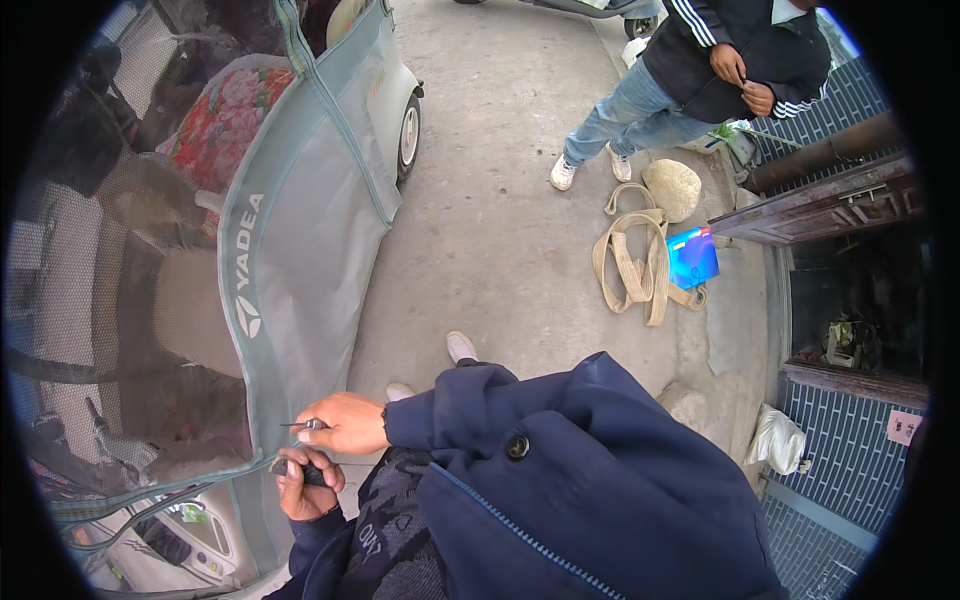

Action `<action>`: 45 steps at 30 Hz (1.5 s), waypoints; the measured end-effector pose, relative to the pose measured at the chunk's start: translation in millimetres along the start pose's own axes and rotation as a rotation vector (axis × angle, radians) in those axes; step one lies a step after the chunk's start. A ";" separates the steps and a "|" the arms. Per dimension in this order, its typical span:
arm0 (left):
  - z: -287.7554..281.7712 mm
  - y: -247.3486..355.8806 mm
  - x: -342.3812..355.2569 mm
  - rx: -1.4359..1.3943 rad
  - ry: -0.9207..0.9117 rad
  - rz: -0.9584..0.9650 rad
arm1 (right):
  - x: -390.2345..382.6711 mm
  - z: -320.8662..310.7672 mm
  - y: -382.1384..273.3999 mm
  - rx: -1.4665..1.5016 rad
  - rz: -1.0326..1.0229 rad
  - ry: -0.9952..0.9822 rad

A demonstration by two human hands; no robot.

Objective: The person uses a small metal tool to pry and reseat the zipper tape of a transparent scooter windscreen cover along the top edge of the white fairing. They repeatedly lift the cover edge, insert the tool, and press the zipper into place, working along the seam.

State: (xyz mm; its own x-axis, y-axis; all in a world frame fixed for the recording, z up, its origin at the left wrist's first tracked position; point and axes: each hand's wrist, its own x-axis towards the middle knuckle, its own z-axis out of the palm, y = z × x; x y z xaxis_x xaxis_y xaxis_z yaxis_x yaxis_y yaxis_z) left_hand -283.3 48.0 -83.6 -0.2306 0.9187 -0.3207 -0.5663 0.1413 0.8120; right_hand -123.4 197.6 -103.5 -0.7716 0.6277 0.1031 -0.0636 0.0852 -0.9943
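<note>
Thin pointed tool (315, 424) in right hand (350, 423), dark piece (314, 476) in left hand (305, 491)

Tool is near side, left of the wearer's navy jacket (600, 480), tip pointing left; right grip closed on it
Left hand sits just nearer than the right, grip closed round the dark piece; fingers cover part of it, can't tell what it is
Grey vehicle cover (315, 310) with mesh window panels is right beside both hands; can't tell if either touches it
Behind the mesh, far left: red floral fabric (232, 120). Wheel (409, 135) shows at the cover's far end
Concrete ground (480, 200) runs down the middle, wearer's pale shoe (461, 347) on it
Far right: tan strap (656, 275) lying in loops, blue box (693, 257) against it, rounded stone (672, 190) just beyond
Past those, co-worker (695, 85) standing in dark jacket and blue jeans, hands close together in front
Near right: white bag (775, 440) by the blue-grey brick wall (840, 460)
</note>
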 end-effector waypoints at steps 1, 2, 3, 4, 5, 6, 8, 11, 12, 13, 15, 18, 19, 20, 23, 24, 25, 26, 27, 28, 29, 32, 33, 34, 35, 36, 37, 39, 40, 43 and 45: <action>19.1 10.5 13.0 -0.059 -0.126 0.065 | 0.5 -0.2 -4.7 0.179 0.123 -0.055; 34.0 22.8 20.7 -0.106 -0.219 0.094 | 0.7 -3.2 -8.7 0.355 0.245 -0.106; 45.2 30.3 27.8 -0.177 -0.210 0.111 | -0.7 -6.0 -12.3 0.531 0.367 -0.153; 53.0 35.4 35.5 -0.177 -0.256 0.129 | -1.7 -10.3 -15.0 0.595 0.229 -0.157; 56.4 40.8 40.3 -0.190 -0.262 0.144 | -4.5 -13.1 -17.2 0.574 0.302 -0.221; 57.4 43.7 44.6 -0.226 -0.288 0.165 | -7.5 -16.2 -18.4 0.570 0.352 -0.272; 52.5 45.4 49.8 -0.207 -0.177 0.132 | -14.2 -19.2 -18.5 0.498 0.412 -0.327; 35.4 45.7 56.8 -0.140 -0.095 0.077 | -25.1 -20.9 -14.7 0.303 0.233 -0.128; 28.8 45.2 58.9 -0.099 -0.061 0.055 | -29.5 -23.9 -11.9 0.305 0.291 -0.042; 22.6 44.3 60.0 -0.059 -0.042 0.044 | -33.3 -27.5 -9.3 0.299 0.306 0.038; 11.9 40.0 62.0 0.070 0.005 -0.018 | -41.0 -34.8 -6.1 0.360 0.239 0.237; 4.0 31.3 60.2 0.109 -0.082 -0.169 | -49.4 -43.6 -9.2 0.418 0.305 0.391; 4.0 28.0 57.9 0.105 -0.144 -0.208 | -51.0 -45.0 -12.4 0.412 0.274 0.444; 5.1 26.2 55.4 0.144 -0.202 -0.222 | -52.2 -46.3 -16.5 0.406 0.241 0.494; 13.4 26.5 47.1 0.134 -0.364 -0.217 | -52.7 -49.9 -30.0 0.476 0.258 0.584; 16.4 29.3 44.5 0.129 -0.403 -0.220 | -52.4 -51.0 -34.5 0.497 0.252 0.612; 19.0 32.0 42.8 0.115 -0.458 -0.217 | -51.7 -52.0 -38.9 0.510 0.260 0.638; 20.3 35.8 41.8 0.204 -0.422 -0.250 | -51.0 -52.7 -43.1 0.547 0.231 0.623; 21.2 36.6 42.2 0.465 -0.430 -0.258 | -50.0 -53.2 -47.9 0.576 0.216 0.605; 19.8 37.6 42.5 0.711 -0.412 -0.260 | -49.0 -52.7 -52.3 0.606 0.266 0.596; 16.9 37.2 42.3 0.953 -0.393 -0.246 | -47.9 -52.5 -57.1 0.609 0.163 0.598; -1.8 30.4 47.0 0.873 -0.329 -0.217 | -44.8 -54.6 -68.5 0.625 0.072 0.654; -10.6 28.6 47.6 0.743 -0.246 -0.302 | -44.5 -56.6 -70.5 0.643 0.065 0.681; -19.5 28.8 47.4 0.554 -0.248 -0.268 | -44.7 -59.2 -71.6 0.662 0.046 0.650; -28.0 27.8 47.4 0.355 -0.281 -0.232 | -45.7 -63.1 -70.8 0.692 0.048 0.737; -35.0 28.0 45.2 0.256 -0.279 -0.191 | -47.9 -68.8 -68.9 0.726 0.037 0.773; -39.7 28.1 44.1 0.094 -0.346 -0.120 | -50.1 -74.0 -66.1 0.753 0.013 0.862; -42.1 30.0 39.4 0.030 -0.330 -0.129 | -53.9 -78.8 -59.2 0.784 0.066 0.846; -39.2 29.3 36.4 0.006 -0.311 -0.138 | -55.1 -80.7 -55.7 0.801 0.077 0.856; -22.0 34.1 26.8 0.358 -0.261 -0.222 | -53.2 -86.7 -50.4 0.801 0.113 0.870; -6.5 31.6 18.7 1.060 -0.277 -0.042 | -48.4 -91.5 -52.0 0.777 0.100 0.851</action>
State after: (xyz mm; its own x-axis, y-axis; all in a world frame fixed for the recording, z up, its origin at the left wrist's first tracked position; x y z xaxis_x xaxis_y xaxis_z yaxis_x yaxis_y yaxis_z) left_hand -310.7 67.2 -67.1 0.0336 0.9380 -0.3450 0.4294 0.2982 0.8525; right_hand -24.8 233.6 -54.4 -0.1378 0.9481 -0.2866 -0.6261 -0.3076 -0.7165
